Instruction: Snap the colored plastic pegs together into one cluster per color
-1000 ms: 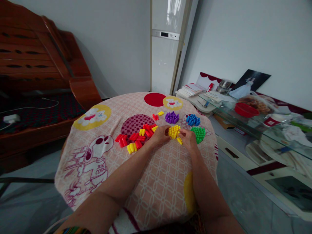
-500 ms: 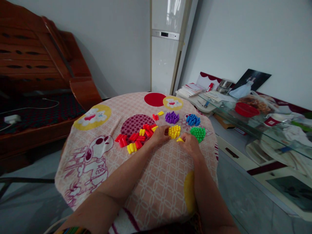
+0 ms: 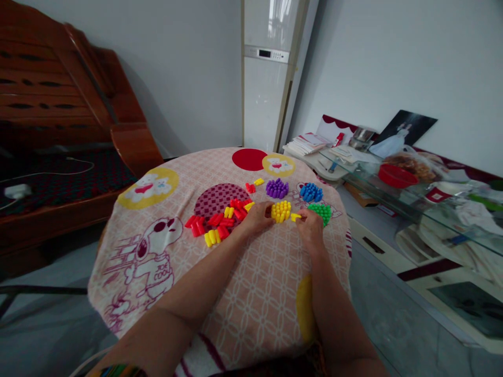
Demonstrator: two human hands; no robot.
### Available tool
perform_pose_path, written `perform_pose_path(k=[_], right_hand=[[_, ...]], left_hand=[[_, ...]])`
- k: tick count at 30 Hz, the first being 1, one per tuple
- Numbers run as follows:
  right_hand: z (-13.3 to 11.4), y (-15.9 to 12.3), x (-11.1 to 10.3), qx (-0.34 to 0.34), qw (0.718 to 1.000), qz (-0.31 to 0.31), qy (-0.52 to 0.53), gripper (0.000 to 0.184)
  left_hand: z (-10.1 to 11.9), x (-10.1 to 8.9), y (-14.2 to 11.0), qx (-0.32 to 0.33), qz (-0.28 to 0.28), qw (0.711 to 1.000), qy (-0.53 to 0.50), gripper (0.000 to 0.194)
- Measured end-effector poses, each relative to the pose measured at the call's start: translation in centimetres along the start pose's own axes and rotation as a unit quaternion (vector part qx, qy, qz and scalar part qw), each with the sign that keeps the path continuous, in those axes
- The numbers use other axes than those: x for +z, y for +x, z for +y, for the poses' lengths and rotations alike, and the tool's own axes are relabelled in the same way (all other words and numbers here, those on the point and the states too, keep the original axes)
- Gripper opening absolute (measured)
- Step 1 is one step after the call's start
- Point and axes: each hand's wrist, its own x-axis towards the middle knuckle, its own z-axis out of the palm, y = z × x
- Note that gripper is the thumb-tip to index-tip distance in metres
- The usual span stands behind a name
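Note:
A cluster of small yellow plastic pieces [image 3: 281, 211] stands upright on the cloth, packed close together. My left hand [image 3: 257, 219] curls against its left side, fingertips bent and touching it; part of that side is hidden. Just right of the cluster, my right hand [image 3: 312, 230] pinches a yellow plastic piece [image 3: 295, 217] between thumb and finger. Behind my right hand stands a green cluster [image 3: 321, 212], partly covered by it. Farther back are a purple cluster [image 3: 277, 188] and a blue cluster [image 3: 311, 192]. Loose red pieces [image 3: 195, 225] and yellow pieces [image 3: 212, 238] lie left of my left hand.
A patterned cloth [image 3: 251, 293] covers the round table. One red piece [image 3: 250, 187] and a yellow piece [image 3: 259, 181] lie farther back. On the right, a glass-topped cabinet [image 3: 365, 180] holds papers, a red bowl [image 3: 397, 176] and bags. A wooden bench [image 3: 133, 149] stands left.
My right hand has moved slightly right and away from me with the yellow piece, which now sits beside the cluster's right edge. My left hand has stayed at the cluster.

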Motion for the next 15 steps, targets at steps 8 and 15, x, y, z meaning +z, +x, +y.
perform_pose_path(k=[8,15], right_hand=[[0.0,1.2,0.6,-0.024,1.000,-0.013,0.008,0.033],[-0.2,1.3,0.7,-0.060,0.998,-0.012,0.020,0.029]], left_hand=[[0.2,-0.1,-0.1,0.001,0.002,1.000,0.012,0.055],[0.3,-0.1,-0.2,-0.003,-0.011,1.000,0.006,0.056]])
